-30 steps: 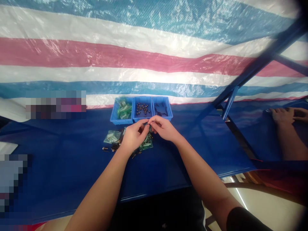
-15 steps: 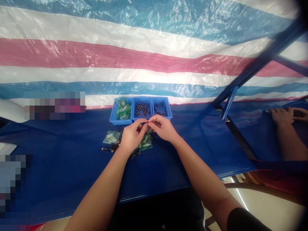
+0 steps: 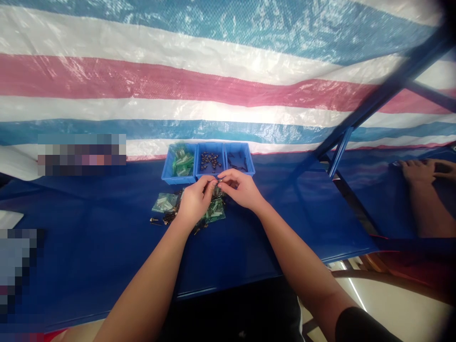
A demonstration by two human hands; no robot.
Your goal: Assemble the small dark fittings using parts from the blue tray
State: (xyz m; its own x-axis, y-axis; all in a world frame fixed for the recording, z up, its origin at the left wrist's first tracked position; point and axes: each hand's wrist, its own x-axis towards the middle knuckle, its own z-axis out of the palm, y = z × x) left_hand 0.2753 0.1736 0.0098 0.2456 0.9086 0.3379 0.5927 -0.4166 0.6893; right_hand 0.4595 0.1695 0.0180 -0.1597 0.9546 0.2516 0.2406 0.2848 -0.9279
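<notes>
In the head view, the left hand [image 3: 194, 202] and the right hand [image 3: 242, 190] met near the middle of the frame, their fingertips almost touching. Between them was a small part [image 3: 220, 180], dark with a glint of metal, too small to identify. The fingers of both hands looked pinched on it, though the left hand's hold was partly hidden.

Below the hands, on the blue table [image 3: 231, 256], lay a clear bag [image 3: 165, 203] of white pieces at centre left, a greenish bag [image 3: 216, 210] just right of the left hand, and dark and brassy fittings [image 3: 169, 217] between them, partly covered by that hand. Just above the hands stood the left bin [image 3: 180, 180] with green bags, the middle bin [image 3: 210, 144] with small fittings, and the right bin [image 3: 251, 159] with thin dark pieces.

The likeliest trouble was a slip: with so little surface to pinch, uneven pressure could have flicked the part loose. Among the similar fittings underneath, it would probably have been hard to pick out.
</notes>
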